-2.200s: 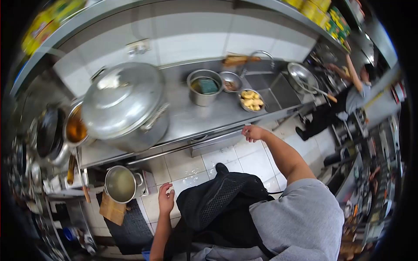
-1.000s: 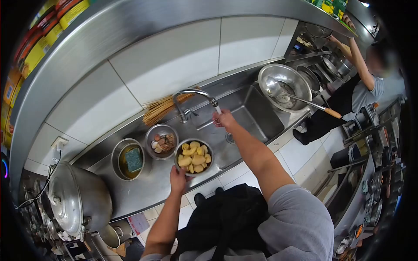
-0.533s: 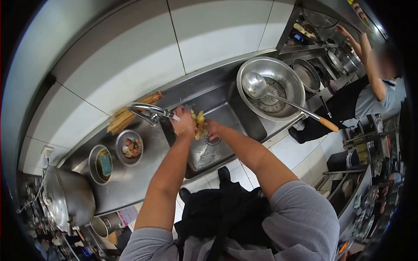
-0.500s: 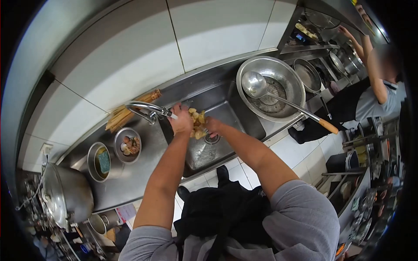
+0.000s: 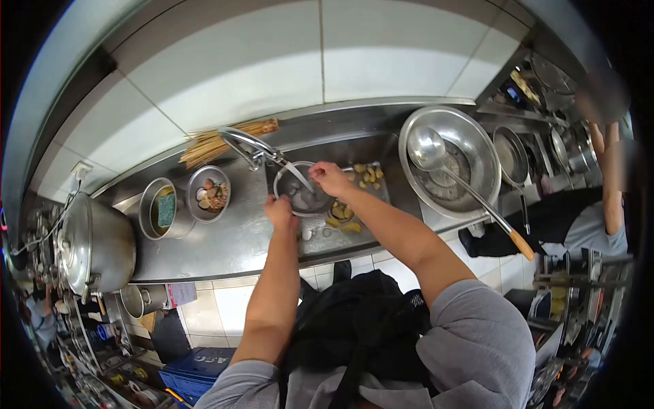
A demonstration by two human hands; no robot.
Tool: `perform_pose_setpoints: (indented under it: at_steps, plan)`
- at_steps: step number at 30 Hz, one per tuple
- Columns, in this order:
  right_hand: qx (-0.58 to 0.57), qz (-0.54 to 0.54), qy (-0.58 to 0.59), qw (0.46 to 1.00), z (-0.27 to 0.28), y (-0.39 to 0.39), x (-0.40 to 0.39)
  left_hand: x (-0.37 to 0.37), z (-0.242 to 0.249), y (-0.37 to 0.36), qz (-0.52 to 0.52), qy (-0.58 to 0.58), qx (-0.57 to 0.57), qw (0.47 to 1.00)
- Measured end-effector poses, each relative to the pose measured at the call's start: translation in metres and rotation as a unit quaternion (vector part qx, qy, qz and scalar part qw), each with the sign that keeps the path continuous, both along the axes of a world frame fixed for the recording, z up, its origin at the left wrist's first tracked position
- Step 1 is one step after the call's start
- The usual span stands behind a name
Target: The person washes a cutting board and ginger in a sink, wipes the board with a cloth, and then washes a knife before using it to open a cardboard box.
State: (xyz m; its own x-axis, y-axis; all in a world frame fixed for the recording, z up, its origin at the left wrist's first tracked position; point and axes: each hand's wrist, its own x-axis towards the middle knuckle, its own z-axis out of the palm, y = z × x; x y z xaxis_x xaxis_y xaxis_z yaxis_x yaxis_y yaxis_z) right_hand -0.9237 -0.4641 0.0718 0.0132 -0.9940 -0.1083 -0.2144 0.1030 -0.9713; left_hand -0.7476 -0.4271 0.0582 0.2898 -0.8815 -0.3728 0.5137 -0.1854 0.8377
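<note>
A metal bowl (image 5: 278,183) is under the faucet (image 5: 262,151) at the sink (image 5: 377,193), with water running into it. My left hand (image 5: 279,210) is closed on the bowl's near left rim. My right hand (image 5: 331,179) lies over the upper right rim with its fingers bent inward; the grip is partly hidden. Yellowish chunks (image 5: 368,176) are scattered in the sink to the right of the bowl. More yellow pieces (image 5: 343,213) lie close to its lower right side.
A large metal basin (image 5: 413,187) with a wooden-handled ladle (image 5: 477,195) stands right of the sink. Left are a bowl of scraps (image 5: 208,194), a container with a green sponge (image 5: 165,210) and a big lidded pot (image 5: 99,242). Bamboo sticks (image 5: 221,142) lie behind. A co-worker (image 5: 579,211) stands at right.
My hands have let go of the yellowish chunks, which now lie in the sink. They are now at a metal bowl under the running faucet. The view has shifted.
</note>
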Motion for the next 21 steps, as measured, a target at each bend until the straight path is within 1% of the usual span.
perform_pose_setpoints:
  at_steps: [1, 2, 3, 4, 5, 6, 7, 8, 9, 10, 11, 12, 13, 14, 15, 16, 17, 19, 20, 21]
  plan:
    - [-0.052, 0.008, 0.134, 0.99, -0.01, -0.01, 0.01, -0.001, 0.006, 0.007, 0.009, 0.0, -0.004, 1.0]
    - [-0.013, -0.021, 0.118, 0.993, -0.008, -0.02, 0.025, -0.006, 0.015, 0.014, 0.022, 0.044, 0.013, 0.999]
    - [-0.018, -0.015, 0.12, 0.992, -0.006, -0.026, 0.037, -0.011, 0.025, 0.016, 0.033, 0.089, 0.028, 0.995]
    - [0.031, 0.025, 0.087, 0.995, 0.004, -0.026, 0.052, -0.012, 0.024, 0.011, 0.038, 0.092, 0.025, 0.995]
    - [0.081, 0.062, 0.054, 0.993, 0.005, -0.025, 0.066, -0.013, 0.022, 0.005, 0.059, 0.075, 0.008, 0.995]
    - [0.073, 0.089, 0.053, 0.992, -0.002, -0.021, 0.081, -0.012, 0.019, 0.001, 0.079, 0.059, -0.006, 0.995]
    - [0.069, 0.116, 0.053, 0.989, -0.023, -0.015, 0.091, -0.001, 0.019, -0.001, 0.08, 0.064, -0.004, 0.995]
    - [0.084, 0.112, 0.088, 0.986, -0.032, -0.008, 0.094, 0.018, 0.019, -0.002, 0.044, 0.031, -0.016, 0.998]
    - [0.087, 0.111, 0.092, 0.986, -0.037, -0.015, 0.08, 0.032, 0.019, -0.002, 0.007, -0.003, -0.028, 1.0]
    - [0.168, 0.255, 0.159, 0.939, -0.023, -0.03, 0.058, 0.039, 0.017, 0.0, -0.049, -0.055, -0.04, 0.996]
    - [0.242, 0.391, 0.221, 0.86, -0.005, -0.04, 0.047, 0.036, 0.013, -0.001, -0.046, -0.052, -0.041, 0.997]
    - [0.146, 0.216, 0.282, 0.923, 0.023, -0.037, 0.051, 0.027, 0.008, -0.005, -0.051, -0.015, 0.003, 0.999]
    - [0.145, 0.215, 0.286, 0.922, 0.032, -0.031, 0.059, 0.02, 0.007, -0.01, -0.058, 0.023, 0.046, 0.997]
    - [-0.007, 0.183, 0.306, 0.934, 0.036, -0.02, 0.069, 0.015, 0.015, -0.013, -0.083, 0.063, 0.025, 0.994]
    - [-0.158, 0.148, 0.323, 0.921, 0.044, -0.011, 0.074, 0.014, 0.024, -0.015, -0.085, 0.073, 0.023, 0.993]
    - [-0.14, 0.157, 0.294, 0.932, 0.057, -0.004, 0.078, 0.017, 0.037, -0.014, -0.174, 0.031, 0.064, 0.982]
    - [-0.137, 0.158, 0.295, 0.932, 0.059, -0.002, 0.078, 0.023, 0.046, -0.014, -0.262, -0.011, 0.105, 0.959]
    - [-0.137, 0.258, 0.252, 0.923, 0.068, -0.008, 0.071, 0.026, 0.002, -0.025, -0.363, -0.081, 0.109, 0.922]
    - [-0.133, 0.257, 0.253, 0.923, 0.055, -0.017, 0.064, 0.023, 0.031, -0.009, -0.332, -0.056, 0.098, 0.937]
    - [-0.154, 0.132, 0.199, 0.959, 0.041, -0.028, 0.055, 0.018, 0.056, 0.002, -0.302, -0.032, 0.087, 0.949]
